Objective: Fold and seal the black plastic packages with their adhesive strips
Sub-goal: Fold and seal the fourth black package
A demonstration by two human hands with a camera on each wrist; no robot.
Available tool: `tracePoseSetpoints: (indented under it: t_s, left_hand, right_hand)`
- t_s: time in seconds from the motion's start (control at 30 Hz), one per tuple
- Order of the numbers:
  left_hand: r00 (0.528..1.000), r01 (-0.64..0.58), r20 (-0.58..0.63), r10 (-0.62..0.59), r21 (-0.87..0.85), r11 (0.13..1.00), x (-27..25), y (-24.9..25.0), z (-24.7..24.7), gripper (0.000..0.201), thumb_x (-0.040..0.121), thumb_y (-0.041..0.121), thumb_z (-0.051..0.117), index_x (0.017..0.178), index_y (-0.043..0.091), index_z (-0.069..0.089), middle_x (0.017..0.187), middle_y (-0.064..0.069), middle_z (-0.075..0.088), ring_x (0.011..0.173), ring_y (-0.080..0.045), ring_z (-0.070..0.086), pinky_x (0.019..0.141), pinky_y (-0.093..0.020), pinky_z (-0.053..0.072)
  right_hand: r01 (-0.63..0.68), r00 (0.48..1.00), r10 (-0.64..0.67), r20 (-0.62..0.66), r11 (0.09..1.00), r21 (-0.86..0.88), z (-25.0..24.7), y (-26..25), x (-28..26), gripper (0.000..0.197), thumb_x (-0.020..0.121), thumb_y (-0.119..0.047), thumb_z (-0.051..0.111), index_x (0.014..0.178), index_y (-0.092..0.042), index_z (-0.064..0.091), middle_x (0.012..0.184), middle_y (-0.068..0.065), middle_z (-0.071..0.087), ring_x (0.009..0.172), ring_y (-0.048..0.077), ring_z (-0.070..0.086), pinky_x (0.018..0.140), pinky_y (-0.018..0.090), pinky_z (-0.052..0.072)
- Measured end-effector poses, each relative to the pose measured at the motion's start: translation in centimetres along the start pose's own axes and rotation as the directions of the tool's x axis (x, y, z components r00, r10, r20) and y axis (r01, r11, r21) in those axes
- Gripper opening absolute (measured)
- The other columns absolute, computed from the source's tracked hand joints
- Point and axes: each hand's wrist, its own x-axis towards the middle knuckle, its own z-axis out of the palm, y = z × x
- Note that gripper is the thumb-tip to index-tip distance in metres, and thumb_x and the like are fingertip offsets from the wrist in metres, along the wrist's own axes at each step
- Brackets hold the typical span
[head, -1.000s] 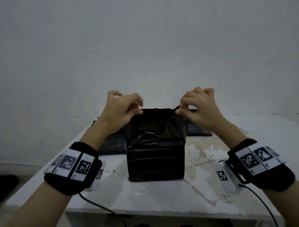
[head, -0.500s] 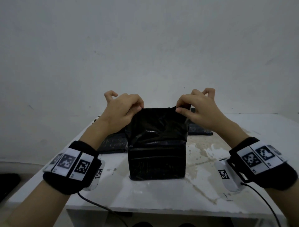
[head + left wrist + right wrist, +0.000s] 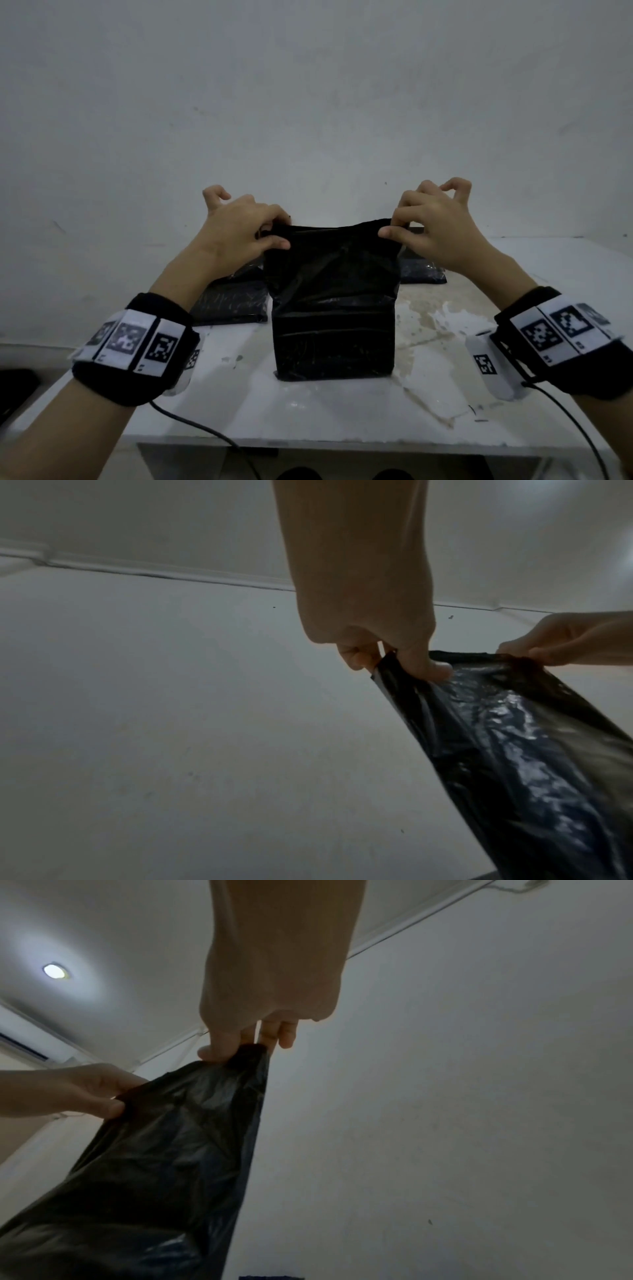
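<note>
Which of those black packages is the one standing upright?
The middle package, whose top corners the left hand and right hand pinch. The two packages behind it lie flat on the table.

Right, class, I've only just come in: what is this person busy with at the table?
A person is packing at a white table. The left hand and right hand each pinch a top corner of a black plastic package, holding its open flap upright and stretched between them. Its lower part rests on the table. It is not yet folded over or sealed. Other black packages lie flat behind it.
</note>
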Motion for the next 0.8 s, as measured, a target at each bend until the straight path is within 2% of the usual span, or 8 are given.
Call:
tracePoseSetpoints:
  t_s: [0.13, 0.23, 0.37, 0.47, 0.57, 0.6, 0.67, 0.8]
  left_hand:
    - [0.997, 0.045, -0.058, -0.046, -0.027, 0.999, 0.0, -0.3, -0.7, 0.034, 0.074, 0.053, 0.064, 0.094, 0.027, 0.055, 0.075, 0.016, 0.055, 0.080, -0.004, 0.048, 0.075, -0.025, 0.006]
    - [0.995, 0.049, -0.084, -0.049, -0.001, 0.999, -0.1, -0.4, -1.2, 0.026, 0.076, 0.056, 0.063, 0.078, 0.031, 0.059, 0.073, 0.016, 0.061, 0.077, -0.005, 0.044, 0.074, -0.026, 0.006]
    - [0.997, 0.056, -0.055, -0.053, 0.056, 0.997, -0.3, -0.4, -1.5, 0.021, 0.077, 0.053, 0.063, 0.069, 0.033, 0.062, 0.080, 0.015, 0.063, 0.085, -0.008, 0.045, 0.072, -0.028, 0.006]
    - [0.994, 0.091, -0.059, -0.087, 0.073, 0.993, -0.3, -0.6, -1.5, 0.018, 0.077, 0.046, 0.067, 0.069, 0.030, 0.067, 0.100, 0.012, 0.056, 0.093, -0.013, 0.046, 0.080, -0.032, 0.010]
    - [0.987, 0.160, 0.022, -0.159, -0.161, 0.974, -0.1, -1.1, -1.4, 0.017, 0.080, 0.034, 0.068, 0.075, 0.018, 0.068, 0.099, 0.007, 0.060, 0.087, -0.012, 0.055, 0.089, -0.030, 0.028]
    - [0.980, 0.199, 0.063, -0.189, -0.266, 0.943, 0.0, -1.1, -1.3, 0.016, 0.080, 0.028, 0.070, 0.076, 0.013, 0.069, 0.091, 0.004, 0.065, 0.082, -0.012, 0.060, 0.084, -0.023, 0.038]
    - [0.961, 0.278, 0.100, -0.260, -0.384, 0.881, 0.2, -1.1, -1.2, 0.012, 0.078, 0.021, 0.073, 0.075, 0.009, 0.071, 0.073, 0.006, 0.067, 0.067, -0.001, 0.062, 0.068, -0.006, 0.043]
    - [0.921, 0.367, 0.105, -0.375, -0.560, 0.743, 0.3, -1.0, -0.8, 0.012, 0.074, 0.011, 0.076, 0.066, 0.012, 0.068, 0.066, 0.003, 0.067, 0.056, 0.002, 0.061, 0.055, -0.004, 0.044]
  right_hand:
    - [-0.070, 0.997, 0.071, -0.041, 0.997, 0.021, 0.2, 0.3, -0.2, 0.048, 0.084, -0.051, 0.045, 0.058, -0.018, 0.066, 0.076, -0.004, 0.058, 0.074, 0.017, 0.048, 0.075, 0.026, 0.008]
    - [-0.127, 0.992, 0.130, -0.003, 0.975, 0.183, 0.3, 0.5, -0.3, 0.046, 0.082, -0.046, 0.054, 0.061, -0.009, 0.070, 0.087, 0.005, 0.060, 0.077, 0.017, 0.047, 0.079, 0.033, 0.026]
    - [-0.248, 0.968, 0.238, 0.075, 0.884, 0.396, -0.1, 0.2, 0.1, 0.023, 0.080, -0.023, 0.070, 0.067, -0.005, 0.072, 0.083, 0.006, 0.068, 0.073, 0.020, 0.061, 0.066, 0.016, 0.043]
    - [-0.311, 0.948, 0.300, 0.103, 0.817, 0.486, -0.4, 0.1, 0.1, 0.016, 0.079, -0.020, 0.070, 0.075, -0.005, 0.074, 0.080, 0.005, 0.068, 0.068, 0.009, 0.062, 0.065, 0.015, 0.050]
    - [-0.361, 0.931, 0.332, 0.149, 0.794, 0.488, -0.6, 0.2, 0.3, 0.011, 0.079, -0.017, 0.072, 0.078, -0.005, 0.074, 0.077, 0.002, 0.068, 0.067, -0.003, 0.061, 0.063, 0.008, 0.047]
    - [-0.373, 0.927, 0.339, 0.158, 0.794, 0.481, -0.6, 0.1, 0.4, 0.009, 0.078, -0.015, 0.073, 0.078, -0.006, 0.074, 0.075, 0.000, 0.067, 0.066, -0.007, 0.060, 0.062, 0.007, 0.046]
    - [-0.382, 0.923, 0.346, 0.166, 0.797, 0.467, -0.7, 0.0, 0.6, 0.005, 0.075, -0.012, 0.075, 0.078, -0.007, 0.074, 0.071, -0.002, 0.066, 0.064, -0.009, 0.059, 0.062, 0.007, 0.045]
    - [-0.409, 0.911, 0.380, 0.162, 0.774, 0.484, -0.6, 0.2, 0.7, 0.015, 0.073, -0.005, 0.076, 0.081, -0.015, 0.068, 0.071, -0.006, 0.065, 0.067, -0.007, 0.059, 0.066, 0.007, 0.046]
